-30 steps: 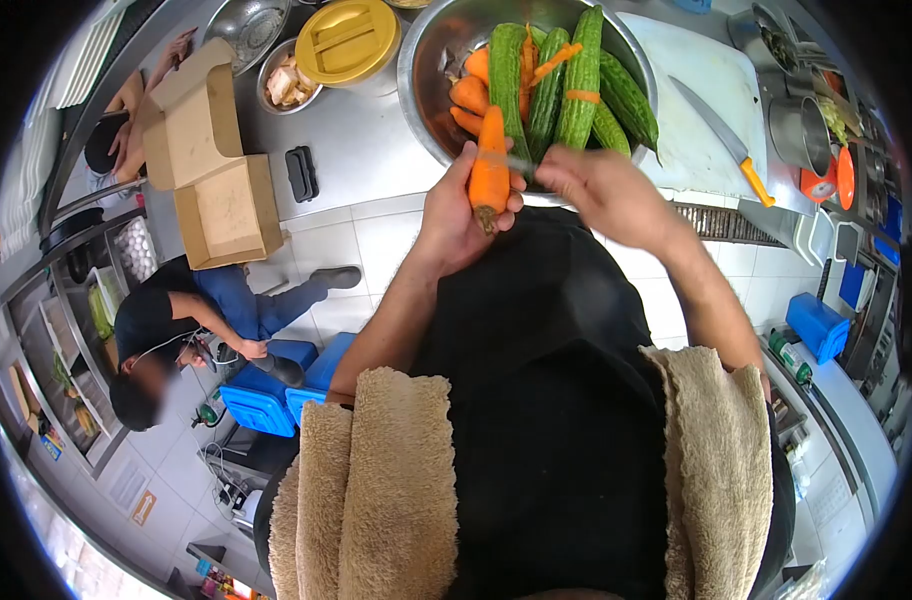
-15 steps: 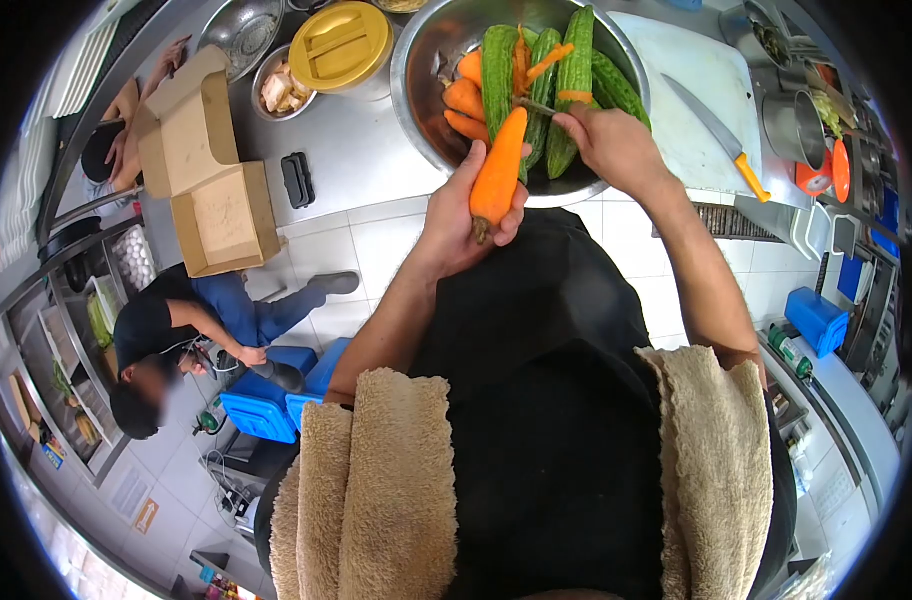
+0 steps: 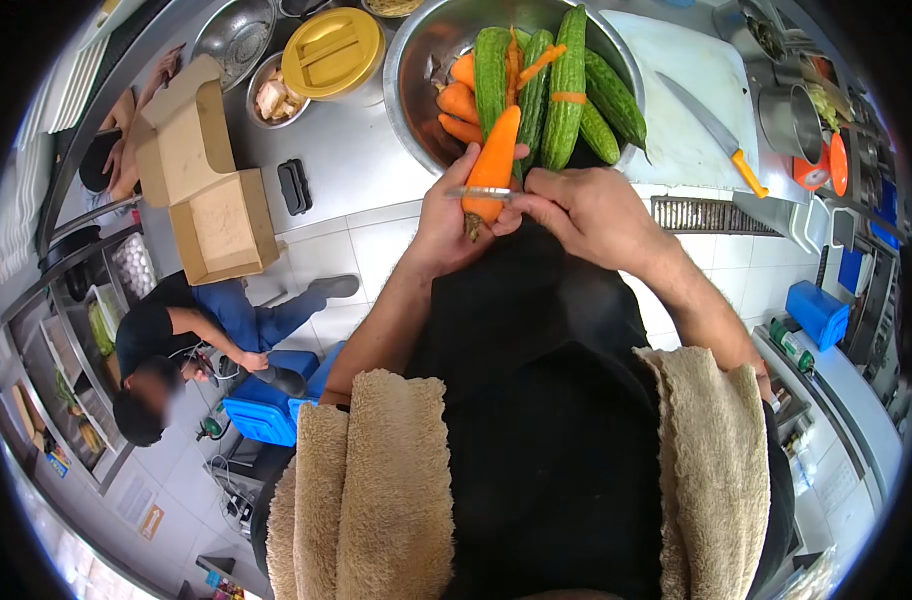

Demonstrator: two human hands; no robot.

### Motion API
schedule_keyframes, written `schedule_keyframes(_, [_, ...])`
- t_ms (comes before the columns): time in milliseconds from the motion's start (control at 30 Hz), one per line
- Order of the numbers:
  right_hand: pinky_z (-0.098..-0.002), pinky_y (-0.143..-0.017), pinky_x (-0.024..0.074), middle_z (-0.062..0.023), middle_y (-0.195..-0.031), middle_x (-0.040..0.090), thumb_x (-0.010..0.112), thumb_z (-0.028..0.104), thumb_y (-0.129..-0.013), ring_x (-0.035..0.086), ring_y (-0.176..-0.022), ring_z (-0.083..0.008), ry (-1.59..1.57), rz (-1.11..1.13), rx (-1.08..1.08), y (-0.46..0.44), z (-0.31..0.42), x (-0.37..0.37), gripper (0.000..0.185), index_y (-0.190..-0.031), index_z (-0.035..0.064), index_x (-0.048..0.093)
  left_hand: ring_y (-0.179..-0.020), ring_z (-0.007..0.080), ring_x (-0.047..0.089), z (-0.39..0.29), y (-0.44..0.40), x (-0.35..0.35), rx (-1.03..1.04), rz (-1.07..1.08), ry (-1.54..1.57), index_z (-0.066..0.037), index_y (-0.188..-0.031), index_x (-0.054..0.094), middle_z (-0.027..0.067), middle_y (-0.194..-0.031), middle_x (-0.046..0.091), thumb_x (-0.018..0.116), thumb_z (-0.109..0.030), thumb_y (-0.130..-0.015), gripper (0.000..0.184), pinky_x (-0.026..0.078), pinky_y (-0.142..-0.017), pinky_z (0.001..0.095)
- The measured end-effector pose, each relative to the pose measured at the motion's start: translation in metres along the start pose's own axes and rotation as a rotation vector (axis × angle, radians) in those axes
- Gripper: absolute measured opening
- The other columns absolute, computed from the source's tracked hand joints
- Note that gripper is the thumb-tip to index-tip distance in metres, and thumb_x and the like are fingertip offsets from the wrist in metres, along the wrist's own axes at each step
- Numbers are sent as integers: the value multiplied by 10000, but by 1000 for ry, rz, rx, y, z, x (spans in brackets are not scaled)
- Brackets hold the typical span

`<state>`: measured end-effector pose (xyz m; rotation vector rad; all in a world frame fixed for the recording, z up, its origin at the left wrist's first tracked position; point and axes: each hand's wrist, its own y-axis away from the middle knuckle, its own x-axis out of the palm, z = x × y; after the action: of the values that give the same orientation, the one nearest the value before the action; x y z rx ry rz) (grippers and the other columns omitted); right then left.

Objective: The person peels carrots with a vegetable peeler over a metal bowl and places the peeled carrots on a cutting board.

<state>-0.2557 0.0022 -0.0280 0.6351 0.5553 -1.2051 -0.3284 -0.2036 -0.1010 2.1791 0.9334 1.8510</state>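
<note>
My left hand [image 3: 438,222] is closed around an orange carrot [image 3: 496,150], its stem end toward me. In my right hand [image 3: 601,215] is a peeler [image 3: 468,193], its narrow metal part lying across the carrot near the stem end. The carrot is above the near rim of a large steel bowl [image 3: 401,95]. Ridged green cucumbers [image 3: 566,90] and more carrots [image 3: 458,102] lie in the bowl. Strips of carrot peel [image 3: 542,64] rest on the cucumbers. My right fingers hide the peeler's handle.
Right of the bowl, a knife [image 3: 711,125] with an orange handle lies on a white cutting board [image 3: 676,60]. On the left are a gold-lidded tub [image 3: 334,50], a small bowl of pale pieces [image 3: 278,98], a black case [image 3: 295,186] and an open cardboard box [image 3: 221,225]. Another person [image 3: 191,325] sits lower left.
My right hand has moved down and toward me with the peeler, from over the bowl to the carrot's stem end. The left hand with the carrot has shifted only slightly.
</note>
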Motion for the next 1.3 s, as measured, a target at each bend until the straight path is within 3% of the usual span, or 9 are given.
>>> schedule_keyframes(100, [-520, -664, 522, -201, -821, 694, 637, 342, -1082, 682, -795, -449, 84, -174, 90, -10, -34, 6, 294, -1001, 60, 656, -643, 180, 510, 0, 0, -8, 1, 144, -22, -10, -1514, 511, 86, -780, 576, 302, -499, -1179, 628, 418, -617, 321])
schedule_keyframes(167, [-540, -726, 556, -200, -832, 729, 567, 423, -1105, 709, -827, -443, 118, -126, 296, -19, -53, -8, 366, -1105, 102, 743, -633, 172, 495, -2, 5, -7, -19, 175, -4, -9, -1515, 508, 84, -765, 570, 290, -497, -1183, 630, 413, -614, 318])
schedule_keyframes(267, [-549, -735, 539, -223, -816, 714, 555, 411, -1117, 691, -816, -465, 192, -191, 356, -19, -74, -10, 378, -1102, 82, 739, -629, 172, 490, -7, 8, -2, -15, 230, -3, -8, -1507, 514, 86, -769, 572, 282, -507, -1183, 638, 411, -615, 312])
schedule_keyframes(433, [-542, -734, 514, -244, -811, 693, 554, 380, -1129, 672, -823, -485, -42, -171, 413, -17, -52, -9, 378, -1051, 45, 711, -667, 162, 488, -9, 7, 0, 57, 78, -91, -17, -1523, 513, 83, -821, 577, 290, -513, -1181, 643, 417, -636, 300])
schedule_keyframes(667, [-535, -717, 550, -200, -878, 736, 639, 324, -1077, 709, -853, -449, -130, -60, 29, 2, 14, 7, 262, -1134, 75, 698, -822, 188, 619, -8, 1, 5, 67, -176, -73, -6, -1474, 572, 91, -960, 641, 370, -531, -1166, 641, 494, -749, 311])
schedule_keyframes(867, [-532, -705, 553, -198, -873, 737, 631, 348, -1077, 710, -832, -443, -29, -62, -12, 0, 2, 12, 281, -1113, 80, 706, -814, 201, 623, -8, 1, -7, 5, -86, 3, 1, -1455, 574, 101, -947, 636, 361, -515, -1171, 626, 491, -738, 321])
schedule_keyframes(967, [-542, -697, 545, -208, -855, 726, 613, 381, -1083, 700, -817, -452, 129, -167, 109, -11, -32, 21, 315, -1064, 78, 696, -757, 187, 575, -5, 1, -16, -15, 51, 3, -1, -1443, 561, 104, -928, 630, 356, -516, -1172, 617, 450, -679, 323])
schedule_keyframes(1167, [-566, -715, 527, -228, -788, 695, 561, 430, -1115, 682, -809, -475, 200, -185, 365, -17, -76, 6, 418, -993, 49, 686, -721, 185, 549, -10, 9, 2, 22, -16, -13, -25, -1350, 581, 100, -909, 622, 328, -529, -1177, 590, 434, -652, 323])
schedule_keyframes(1300, [-502, -675, 526, -204, -809, 701, 551, 467, -1124, 672, -738, -406, -77, -173, 448, -17, -73, 9, 460, -1027, 42, 697, -867, 252, 666, -8, 6, -6, 158, -68, -107, -44, -1378, 514, 158, -1045, 687, 406, -486, -1173, 500, 531, -816, 396])
